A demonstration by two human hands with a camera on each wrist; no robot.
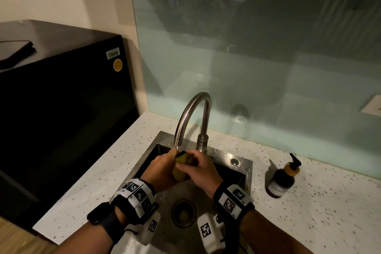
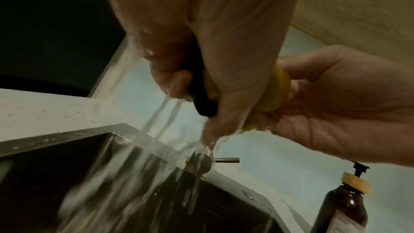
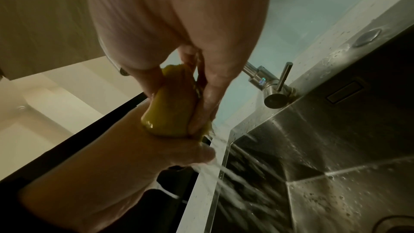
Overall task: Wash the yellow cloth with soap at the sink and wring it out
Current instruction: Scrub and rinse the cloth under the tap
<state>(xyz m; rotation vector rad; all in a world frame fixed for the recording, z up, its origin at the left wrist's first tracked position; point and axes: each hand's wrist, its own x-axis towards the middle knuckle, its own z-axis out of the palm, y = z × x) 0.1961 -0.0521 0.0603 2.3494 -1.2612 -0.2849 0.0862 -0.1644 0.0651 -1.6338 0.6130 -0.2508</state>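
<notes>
Gripping one bunched yellow cloth [image 1: 181, 168], fingers curled: left hand [image 1: 161, 170], right hand [image 1: 201, 169], under one faucet [image 1: 193, 117], inside sink [image 1: 246, 166] edges; one soap bottle [image 1: 282, 179] apart, right.

Left hand [image 1: 162, 168] and right hand [image 1: 199, 169] grip bunched yellow cloth [image 1: 181, 166] together, directly under spout of curved steel faucet [image 1: 191, 117], above steel sink [image 1: 235, 168]. Round drain [image 1: 183, 212] below hands. Brown pump soap bottle [image 1: 283, 177] upright on speckled counter [image 1: 321, 198], right of sink. Black appliance [image 1: 61, 97] at left, dark phone [image 1: 15, 50] on top.
</notes>
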